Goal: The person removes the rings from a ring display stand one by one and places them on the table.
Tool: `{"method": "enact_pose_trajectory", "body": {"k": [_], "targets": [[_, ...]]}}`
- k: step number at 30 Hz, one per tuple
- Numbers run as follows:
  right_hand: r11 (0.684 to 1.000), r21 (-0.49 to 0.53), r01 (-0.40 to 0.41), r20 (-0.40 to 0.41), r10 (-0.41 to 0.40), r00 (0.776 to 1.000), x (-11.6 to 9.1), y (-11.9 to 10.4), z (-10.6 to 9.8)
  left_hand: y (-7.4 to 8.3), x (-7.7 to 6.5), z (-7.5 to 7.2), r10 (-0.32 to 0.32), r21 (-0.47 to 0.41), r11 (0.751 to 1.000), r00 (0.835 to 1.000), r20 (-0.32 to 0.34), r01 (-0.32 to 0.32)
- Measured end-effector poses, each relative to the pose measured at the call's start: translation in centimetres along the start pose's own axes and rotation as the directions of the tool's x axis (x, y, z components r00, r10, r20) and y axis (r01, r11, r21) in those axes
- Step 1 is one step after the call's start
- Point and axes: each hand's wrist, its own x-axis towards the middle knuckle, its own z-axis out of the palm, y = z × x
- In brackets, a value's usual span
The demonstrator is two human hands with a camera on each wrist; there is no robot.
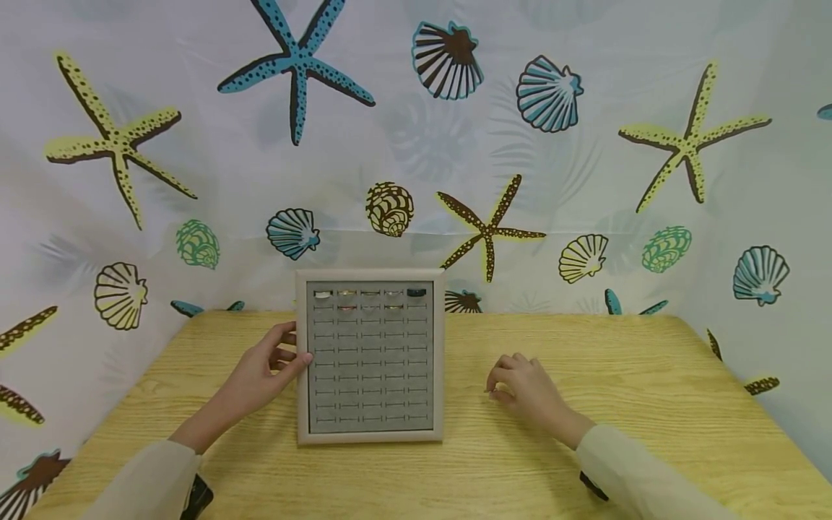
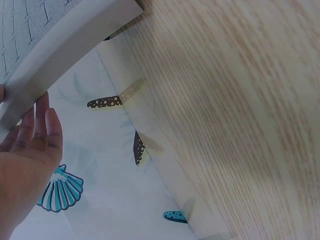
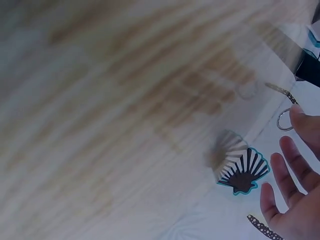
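Observation:
A ring display board (image 1: pixel 436 361) with a pale frame and grey slotted padding stands upright on the table. My left hand (image 1: pixel 260 372) grips its left edge, the thumb on the front of the frame and the fingers behind. In the left wrist view those fingers (image 2: pixel 41 120) reach round the frame's side. Several rings (image 1: pixel 347 292) fill the top row, one of them a wide dark band (image 1: pixel 416 292); three more sit in the row below. Right of the board, my right hand (image 1: pixel 529 393) hovers over the table, pinching a thin silvery ring (image 3: pixel 278 121) at the thumb tip.
The wood-grain table (image 1: pixel 624 375) extends on both sides of the board. Behind it and at both sides hangs a white cloth (image 1: pixel 390 144) printed with starfish and shells. Dark wrist straps (image 1: pixel 198 497) show under the pale sleeves (image 1: pixel 146 480).

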Motion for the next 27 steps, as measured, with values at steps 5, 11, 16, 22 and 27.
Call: {"method": "enact_pose_trajectory", "body": {"k": [5, 11, 16, 22, 27], "targets": [[1.0, 0.01, -0.025, 0.064, 0.024, 0.998, -0.16, -0.16, 0.03, 0.07, -0.09, -0.01, -0.003, 0.002, 1.0, 1.0, -0.001, 0.003], [0.999, 0.021, -0.035, 0.091, 0.032, 0.995, -0.25, -0.24, 0.0, 0.2, -0.09, -0.02, -0.02, 0.0, 1.0, 1.0, 0.005, 0.02], [0.998, 0.03, -0.049, 0.115, 0.045, 0.992, -0.3, -0.22, 0.03, 0.16, -0.04, 0.02, -0.021, 0.007, 1.0, 1.0, 0.001, 0.021], [0.998, 0.043, -0.055, 0.15, 0.048, 0.987, -0.42, -0.14, 0.06, 0.23, -0.1, -0.03, -0.01, 0.011, 1.0, 1.0, -0.008, 0.01], [0.997, 0.053, -0.054, 0.177, 0.044, 0.983, -0.5, -0.12, 0.05, 0.37, -0.21, -0.1, -0.005, 0.009, 1.0, 1.0, -0.008, 0.005]]}}
